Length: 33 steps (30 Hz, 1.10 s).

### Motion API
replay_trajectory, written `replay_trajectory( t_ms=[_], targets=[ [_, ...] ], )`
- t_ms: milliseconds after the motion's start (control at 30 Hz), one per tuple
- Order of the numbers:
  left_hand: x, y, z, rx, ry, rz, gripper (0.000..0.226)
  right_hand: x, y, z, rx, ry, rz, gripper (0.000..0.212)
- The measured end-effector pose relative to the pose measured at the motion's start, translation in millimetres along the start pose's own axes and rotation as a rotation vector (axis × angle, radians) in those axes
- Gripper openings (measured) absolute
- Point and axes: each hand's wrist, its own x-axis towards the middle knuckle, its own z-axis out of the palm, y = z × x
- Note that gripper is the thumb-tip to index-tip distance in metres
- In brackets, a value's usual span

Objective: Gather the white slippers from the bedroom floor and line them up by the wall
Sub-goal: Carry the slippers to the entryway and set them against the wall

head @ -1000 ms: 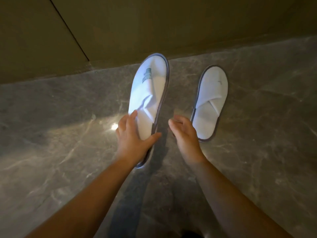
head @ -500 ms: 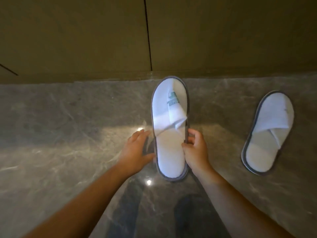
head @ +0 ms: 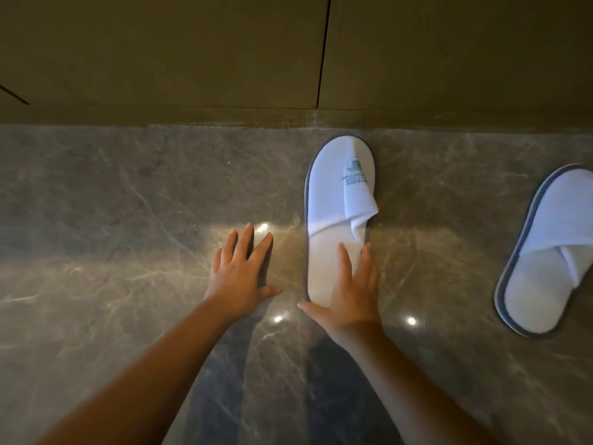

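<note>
A white slipper with a green logo (head: 337, 200) lies flat on the marble floor, its toe almost touching the base of the wall (head: 224, 59). My right hand (head: 348, 290) rests flat on its heel end, fingers spread, covering the heel. My left hand (head: 242, 273) hovers open over the bare floor just left of the slipper, holding nothing. A second white slipper (head: 548, 255) lies tilted at the right edge, farther from the wall and partly cut off by the frame.
The floor is grey veined marble (head: 112, 252) with bright light reflections. The olive wall panels have a vertical seam (head: 322, 49) above the slipper. My legs cast dark shadows at the bottom centre.
The logo slipper has gone down flat near the wall. My left hand let go and moved left, open. My right hand went from gripping its side to lying flat on the heel.
</note>
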Motion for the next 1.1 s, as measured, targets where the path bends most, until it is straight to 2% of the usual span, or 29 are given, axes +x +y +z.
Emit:
replay_trajectory(
  t_ms=[567, 733, 867, 967, 1100],
  targets=[
    [0, -1, -8, -0.030, -0.043, -0.007, 0.081, 14, -16, 7, 0.058, 0.046, -0.112, 0.103],
    [-3, 18, -15, -0.130, 0.061, -0.009, 0.079, 6, -5, -14, 0.128, 0.109, -0.153, 0.089],
    [-3, 52, -16, -0.149, 0.101, 0.185, 0.081, -7, 40, -41, 0.233, 0.347, 0.005, 0.067],
    [1, 79, -9, -0.157, 0.074, 0.259, 0.078, -13, 89, -59, 0.167, 0.443, 0.215, 0.069],
    [4, 92, 3, -0.098, 0.040, 0.207, 0.073, -16, 137, -73, 0.071, 0.495, 0.434, 0.078]
  ],
)
